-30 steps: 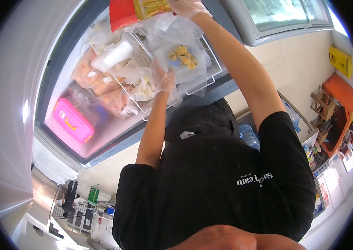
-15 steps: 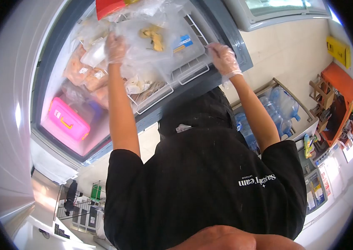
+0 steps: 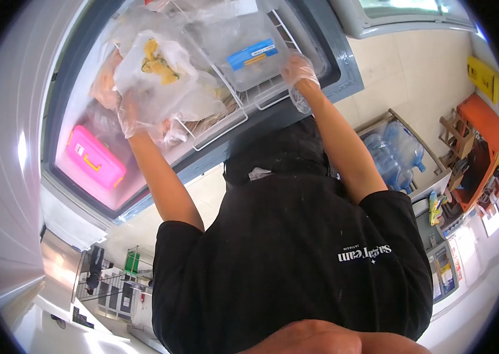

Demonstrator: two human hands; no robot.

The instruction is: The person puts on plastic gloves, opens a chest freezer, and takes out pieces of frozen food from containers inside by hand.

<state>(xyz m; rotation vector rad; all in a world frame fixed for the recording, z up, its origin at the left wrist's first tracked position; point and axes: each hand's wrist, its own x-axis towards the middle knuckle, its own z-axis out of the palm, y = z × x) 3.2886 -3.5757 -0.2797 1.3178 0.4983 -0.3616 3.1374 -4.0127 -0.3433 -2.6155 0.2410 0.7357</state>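
My left hand [image 3: 130,115], in a clear plastic glove, is closed on the lower left edge of a translucent plastic bag [image 3: 193,94]. A yellowish, irregular piece of food [image 3: 160,62] shows in the bag. The bag lies over other packs inside a chest freezer [image 3: 190,158]. My right hand [image 3: 300,72], gloved too, is at the right side of a frosty clear plastic tub [image 3: 249,76] with a blue label [image 3: 252,54], by the white wire basket [image 3: 223,134]. Its fingers are curled and partly hidden; whether they grip the tub or the basket rim cannot be made out.
A pink box with a yellow handle [image 3: 96,156] sits at the freezer's left end, near bagged pinkish meat [image 3: 105,82]. The freezer's grey rim runs before my body. Large water bottles [image 3: 388,153] stand in a crate on the right, with an orange shelf [image 3: 485,141] beyond.
My left hand has moved left and nearer to me, drawing the bag with the yellowish food off the tub. More of the blue label shows. My right hand has shifted slightly left.
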